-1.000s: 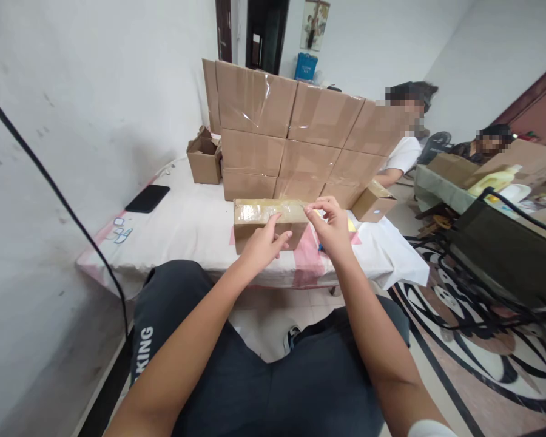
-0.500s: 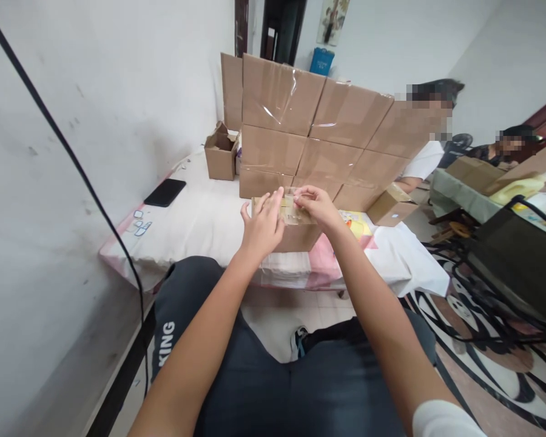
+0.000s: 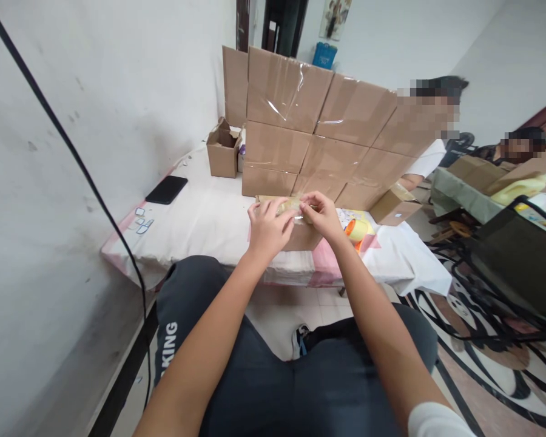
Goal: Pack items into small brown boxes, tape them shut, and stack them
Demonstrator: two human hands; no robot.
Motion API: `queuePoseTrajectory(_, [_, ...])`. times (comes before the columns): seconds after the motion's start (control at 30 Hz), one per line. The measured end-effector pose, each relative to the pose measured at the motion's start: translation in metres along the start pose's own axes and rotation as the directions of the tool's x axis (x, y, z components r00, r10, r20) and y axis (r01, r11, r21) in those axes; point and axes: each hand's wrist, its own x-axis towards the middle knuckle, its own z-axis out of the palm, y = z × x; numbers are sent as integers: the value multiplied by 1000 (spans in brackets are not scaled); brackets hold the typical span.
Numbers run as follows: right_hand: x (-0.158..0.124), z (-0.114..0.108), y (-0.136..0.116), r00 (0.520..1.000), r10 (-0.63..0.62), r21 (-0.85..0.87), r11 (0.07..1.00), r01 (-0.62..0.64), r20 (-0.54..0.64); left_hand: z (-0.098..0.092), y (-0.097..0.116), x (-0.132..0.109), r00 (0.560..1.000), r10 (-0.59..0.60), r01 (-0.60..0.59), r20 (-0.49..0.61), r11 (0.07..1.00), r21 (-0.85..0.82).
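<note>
A small cardboard box (image 3: 303, 238) sits near the front edge of the cloth-covered table, both my hands over its top. Clear, shiny packing tape (image 3: 295, 206) stretches across between my fingers, slightly raised and crumpled. My right hand (image 3: 319, 215) pinches the tape at its right side. With curled fingers, my left hand (image 3: 272, 224) grips the tape at its left side, though the fingertips are partly hidden. To the right of the box lies an orange-and-yellow tape roll or dispenser (image 3: 357, 230).
Behind the box stands a wall of stacked, taped cardboard boxes (image 3: 300, 149). An open carton (image 3: 222, 152) and a black phone (image 3: 167, 190) lie to the left. Another small box (image 3: 395, 205) is at right, near a person's arm (image 3: 409, 181). A black cable (image 3: 73, 158) hangs at left.
My left hand has shifted right and its fingers have curled from stretched out onto the tape. The tape now looks lifted and bunched between both hands.
</note>
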Motion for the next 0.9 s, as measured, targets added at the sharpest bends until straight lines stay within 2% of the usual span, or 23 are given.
queuePoseTrajectory(0.13, [-1,1,-2,1000,-22,-74,997,22,5,7,4,-4,995,62,-66,82,996,56])
queuePoseTrajectory(0.23, [1,1,-2,999,-40,-135,990,43,24,11,6,-5,992,50,-61,114,994,93])
queuePoseTrajectory(0.4, [11,-1,4,993,-61,-360,933,19,-106,13,9,-7,993,43,-54,107,993,103])
queuePoseTrajectory(0.5, [20,-2,9,992,-59,-447,894,1,-116,14,10,-8,994,40,-50,97,994,97])
queuePoseTrajectory(0.6, [30,-3,14,998,40,-412,910,-53,-41,17,10,-9,995,31,-40,96,995,92])
queuePoseTrajectory(0.7, [39,-1,18,982,183,-417,897,-144,54,19,9,-9,994,34,-43,107,996,78])
queuePoseTrajectory(0.8, [45,2,20,965,236,-549,825,-138,112,21,9,-9,992,35,-44,120,996,73])
queuePoseTrajectory(0.9, [48,4,18,967,234,-731,677,-85,104,21,8,-10,992,33,-42,122,996,74])
